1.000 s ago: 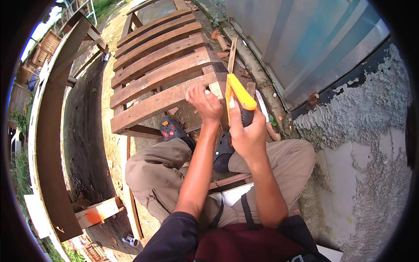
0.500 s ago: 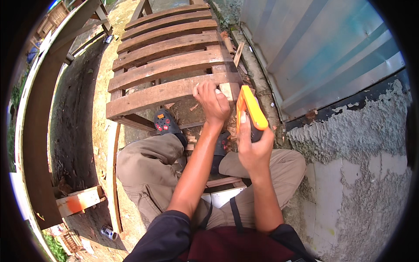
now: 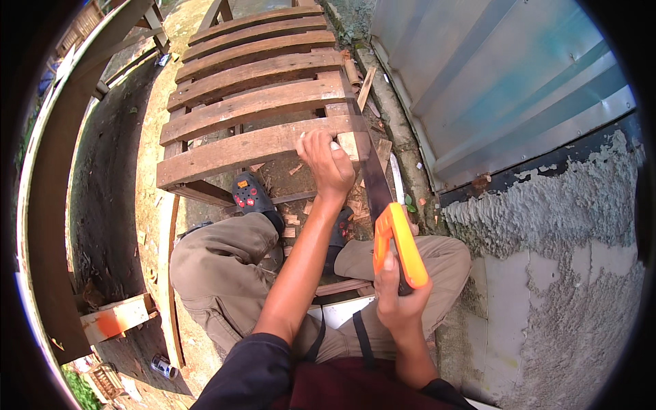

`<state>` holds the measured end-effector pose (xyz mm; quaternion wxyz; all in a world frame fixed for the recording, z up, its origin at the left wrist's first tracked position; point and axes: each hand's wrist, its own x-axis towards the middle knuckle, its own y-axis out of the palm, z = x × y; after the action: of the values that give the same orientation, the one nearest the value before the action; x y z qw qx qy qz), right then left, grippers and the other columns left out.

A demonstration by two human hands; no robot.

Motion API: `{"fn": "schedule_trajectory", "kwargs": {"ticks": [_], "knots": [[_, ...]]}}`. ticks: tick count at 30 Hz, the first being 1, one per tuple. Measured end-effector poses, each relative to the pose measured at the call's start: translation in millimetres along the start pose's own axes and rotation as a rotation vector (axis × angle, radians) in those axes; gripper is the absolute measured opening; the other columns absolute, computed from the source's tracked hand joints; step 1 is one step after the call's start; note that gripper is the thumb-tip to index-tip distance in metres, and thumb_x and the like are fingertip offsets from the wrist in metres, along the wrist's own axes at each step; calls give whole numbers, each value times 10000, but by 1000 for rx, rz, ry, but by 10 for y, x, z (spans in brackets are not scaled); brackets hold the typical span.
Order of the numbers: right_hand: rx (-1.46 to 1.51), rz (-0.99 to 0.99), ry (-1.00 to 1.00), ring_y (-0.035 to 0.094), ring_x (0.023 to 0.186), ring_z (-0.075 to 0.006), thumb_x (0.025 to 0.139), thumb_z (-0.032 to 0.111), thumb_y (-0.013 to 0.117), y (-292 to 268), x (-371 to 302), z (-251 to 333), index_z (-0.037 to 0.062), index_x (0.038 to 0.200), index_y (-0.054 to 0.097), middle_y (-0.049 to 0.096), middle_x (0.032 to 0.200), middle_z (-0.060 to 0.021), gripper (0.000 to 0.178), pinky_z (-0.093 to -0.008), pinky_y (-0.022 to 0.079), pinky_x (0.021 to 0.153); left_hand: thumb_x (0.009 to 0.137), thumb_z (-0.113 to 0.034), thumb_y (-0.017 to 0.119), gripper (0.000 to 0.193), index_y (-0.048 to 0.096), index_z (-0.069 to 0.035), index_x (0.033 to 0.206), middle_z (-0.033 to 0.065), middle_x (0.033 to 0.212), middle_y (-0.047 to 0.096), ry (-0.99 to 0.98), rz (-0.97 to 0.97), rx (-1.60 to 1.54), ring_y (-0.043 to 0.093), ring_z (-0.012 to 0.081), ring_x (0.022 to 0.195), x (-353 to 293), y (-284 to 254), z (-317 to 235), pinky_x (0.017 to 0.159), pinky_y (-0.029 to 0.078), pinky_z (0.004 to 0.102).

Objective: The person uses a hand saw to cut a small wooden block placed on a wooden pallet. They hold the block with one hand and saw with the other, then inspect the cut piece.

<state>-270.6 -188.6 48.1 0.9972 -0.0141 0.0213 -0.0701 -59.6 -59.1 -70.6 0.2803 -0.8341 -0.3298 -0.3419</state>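
My right hand [image 3: 402,301] is wrapped round the yellow-orange handle of a handsaw [image 3: 403,253]. The saw's dark blade, smeared by motion, runs away from me along the right end of a short wooden block [image 3: 348,145]. That block rests at the near right corner of a slatted wooden bench [image 3: 239,149], its pale face showing. My left hand [image 3: 326,165] grips the block and presses it against the nearest slat, its fingers curled over the top. Whether the saw teeth have entered the wood cannot be made out.
Wood offcuts [image 3: 290,220] and chips litter the ground beneath the bench. A corrugated metal sheet [image 3: 492,89] and a rough plastered wall [image 3: 547,287] stand close on the right. To the left are a long wooden frame [image 3: 51,205] and a can [image 3: 164,367].
My right hand has drawn the handsaw back toward my body, baring more of its blade. My left hand stays on the block. The whole view has shifted slightly.
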Motion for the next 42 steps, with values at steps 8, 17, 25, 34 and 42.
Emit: {"fn": "schedule_trajectory", "kwargs": {"ticks": [8, 17, 25, 34, 42], "knots": [[-184, 86, -67, 725, 693, -260, 954, 133, 697, 271, 382, 299, -64, 1023, 639, 692, 778, -193, 216, -358, 532, 631, 927, -327, 395, 365, 573, -15, 988, 190, 964, 554, -5, 55, -8, 520, 378, 1046, 21, -71, 138, 1069, 272, 523], [-104, 3, -13, 667, 745, -157, 976, 104, 665, -108, -46, 147, -87, 1105, 659, 701, 853, -133, 230, -308, 521, 671, 951, -340, 367, 399, 589, -12, 1002, 186, 992, 576, -35, 16, -34, 524, 367, 1060, -57, -5, 41, 1087, 255, 519], [-233, 52, -178, 676, 647, -174, 969, 126, 685, 284, 360, 173, -50, 1014, 650, 678, 751, -121, 185, -315, 518, 600, 967, -374, 355, 444, 603, -7, 998, 191, 989, 589, -6, 8, -17, 531, 362, 1064, 0, -55, 88, 1061, 274, 501], [-199, 59, -134, 690, 636, -311, 911, 86, 721, -22, -30, 248, -29, 965, 611, 641, 717, -165, 168, -351, 520, 572, 981, -362, 361, 447, 599, 15, 1018, 208, 1024, 602, 10, 22, 25, 531, 383, 1061, -70, 21, 114, 1077, 284, 527], [-204, 92, -240, 693, 713, -422, 888, 119, 723, 128, 160, 58, -25, 978, 594, 644, 726, -217, 213, -433, 522, 605, 963, -238, 401, 339, 591, 31, 1043, 218, 1036, 599, 84, 135, 207, 533, 395, 1067, -83, -5, 467, 1049, 310, 526]]}}
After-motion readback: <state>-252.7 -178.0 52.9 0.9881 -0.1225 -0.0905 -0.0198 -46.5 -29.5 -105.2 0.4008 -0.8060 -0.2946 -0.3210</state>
